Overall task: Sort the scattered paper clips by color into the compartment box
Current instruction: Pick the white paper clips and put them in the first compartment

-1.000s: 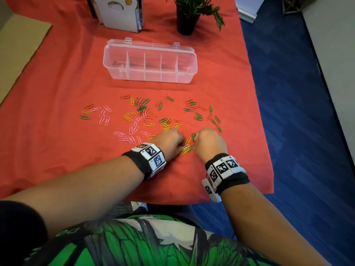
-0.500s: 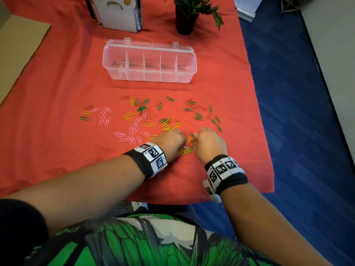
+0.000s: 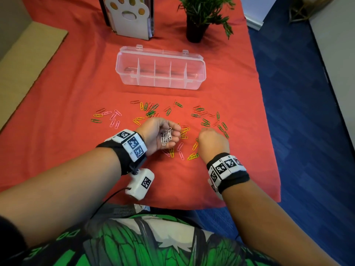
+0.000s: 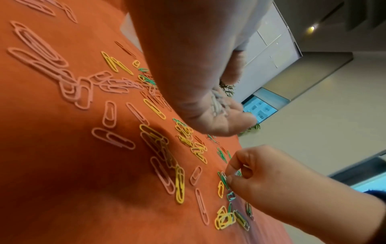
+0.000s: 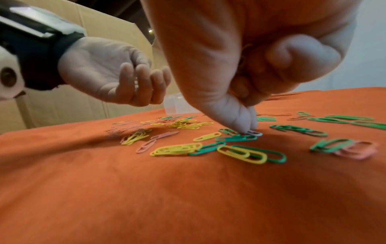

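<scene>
red cloth [image 3: 57,77] carries the clear compartment box [image 3: 161,68] well beyond both hands; the left hand [image 3: 160,134], palm up, cups white paper clips [image 3: 166,136] in curled fingers. left wrist view: coloured clips [image 4: 179,184] lie scattered beneath that palm. right wrist view: the right hand [image 5: 246,92] pinches a pale clip [image 5: 255,133] at its fingertips on the cloth.

paper clips [image 3: 153,116] lie scattered before the compartment box [image 3: 161,68], apparently empty.

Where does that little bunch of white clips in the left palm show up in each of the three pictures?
Head: white clips lie middle of frame, in the upturned left hand.
Left wrist: centre, a pale bunch in the palm.
Right wrist: not visible; only the hand's back shows, upper left.
Shared landmark: the right hand, picking among clips on the cloth.
</scene>
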Available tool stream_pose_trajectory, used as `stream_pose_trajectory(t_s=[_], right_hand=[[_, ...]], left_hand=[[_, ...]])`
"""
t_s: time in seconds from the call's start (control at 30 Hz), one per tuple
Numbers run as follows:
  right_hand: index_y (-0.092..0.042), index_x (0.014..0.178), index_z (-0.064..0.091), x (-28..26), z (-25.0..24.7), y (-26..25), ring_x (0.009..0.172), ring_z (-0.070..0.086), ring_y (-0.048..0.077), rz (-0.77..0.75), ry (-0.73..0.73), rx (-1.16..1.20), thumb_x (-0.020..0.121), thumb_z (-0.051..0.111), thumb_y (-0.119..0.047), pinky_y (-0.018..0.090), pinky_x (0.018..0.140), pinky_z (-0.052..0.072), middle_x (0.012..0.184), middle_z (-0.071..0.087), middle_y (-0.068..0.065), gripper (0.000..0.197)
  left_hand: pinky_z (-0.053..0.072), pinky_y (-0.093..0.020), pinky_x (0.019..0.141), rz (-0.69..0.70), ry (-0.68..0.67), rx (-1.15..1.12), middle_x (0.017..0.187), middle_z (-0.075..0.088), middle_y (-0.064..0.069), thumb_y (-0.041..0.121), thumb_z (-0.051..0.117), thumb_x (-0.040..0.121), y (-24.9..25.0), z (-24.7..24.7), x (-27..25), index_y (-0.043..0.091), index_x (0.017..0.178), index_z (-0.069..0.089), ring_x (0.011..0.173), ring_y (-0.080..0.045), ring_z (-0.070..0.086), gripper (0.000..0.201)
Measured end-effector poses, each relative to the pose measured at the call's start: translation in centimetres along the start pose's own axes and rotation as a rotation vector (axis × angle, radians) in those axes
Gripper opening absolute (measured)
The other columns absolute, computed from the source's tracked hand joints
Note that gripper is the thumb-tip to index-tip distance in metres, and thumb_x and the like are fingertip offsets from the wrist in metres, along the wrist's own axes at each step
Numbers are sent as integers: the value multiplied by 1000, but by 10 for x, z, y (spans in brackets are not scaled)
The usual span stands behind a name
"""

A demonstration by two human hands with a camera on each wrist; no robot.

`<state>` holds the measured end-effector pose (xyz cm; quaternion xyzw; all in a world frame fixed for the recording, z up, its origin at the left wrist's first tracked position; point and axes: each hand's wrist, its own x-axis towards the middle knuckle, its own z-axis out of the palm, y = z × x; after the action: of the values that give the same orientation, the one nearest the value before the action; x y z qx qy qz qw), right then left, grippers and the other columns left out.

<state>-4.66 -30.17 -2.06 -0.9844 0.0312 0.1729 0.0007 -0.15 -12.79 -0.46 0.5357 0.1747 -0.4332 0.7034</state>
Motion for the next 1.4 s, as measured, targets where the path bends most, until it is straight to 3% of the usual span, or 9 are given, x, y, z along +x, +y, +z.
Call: stream_pose_trajectory(t_s=[0.23,0.37,0.73,0.8,0.87,0.93,1.1,1.27,1.4], right_hand=[[-4,105,59,3,-6,-7,99,65,32,-5,-41,-72,83,44,0,38,75,52,110,63,14,26],[-3,109,60,10,-10,-10,106,62,30,12,-92,-76,85,46,-5,37,79,52,114,61,12,28],[-4,97,57,22,5,2,99,60,32,164,-88,496,95,40,-27,37,84,46,103,64,19,28],[-12,88,59,23,8,11,78,59,27,264,-41,813,99,33,-25,31,66,50,87,63,12,31],[-20,80,58,21,11,15,54,43,13,351,-45,1062,98,32,-15,17,38,37,68,50,1,32],[-13,87,64,20,12,18,54,39,9,376,-37,1107,95,35,-6,13,39,30,69,51,0,31],[-7,91,66,15,-2,14,98,62,29,271,6,495,91,47,-23,29,79,45,102,67,16,25],[-9,111,53,4,2,-8,99,65,29,64,25,-8,88,51,-26,37,74,52,115,57,9,28],[-7,110,55,11,3,-20,94,67,29,35,12,-139,87,47,-10,39,71,54,112,60,11,25]], left_hand=[[53,-38,80,-19,75,-108,92,64,-12,9,31,83,10,-17,-8,6,94,60,81,-25,63,32],[51,-36,81,7,116,-110,95,63,-10,9,31,86,22,-28,-14,7,96,58,83,-24,61,29],[53,-18,51,177,244,-123,79,59,-4,13,34,92,74,-67,-20,10,91,55,64,-12,59,21],[45,-15,41,177,289,-64,69,53,1,16,40,93,73,-72,-16,14,84,56,48,-5,54,19],[33,-12,34,190,355,46,63,46,3,19,43,94,69,-80,-10,17,80,56,40,-3,44,20],[24,-11,34,232,415,182,59,39,4,23,43,95,64,-86,-4,18,77,57,40,-6,34,23],[35,-28,57,538,662,742,59,49,-3,29,50,90,70,-91,-1,18,86,65,54,-20,44,19],[39,-27,66,684,767,984,73,61,-11,22,53,87,84,-98,3,24,121,60,66,-25,50,34],[45,-31,84,640,774,1132,110,68,-17,21,52,89,93,-106,7,22,123,59,93,-32,61,35]])
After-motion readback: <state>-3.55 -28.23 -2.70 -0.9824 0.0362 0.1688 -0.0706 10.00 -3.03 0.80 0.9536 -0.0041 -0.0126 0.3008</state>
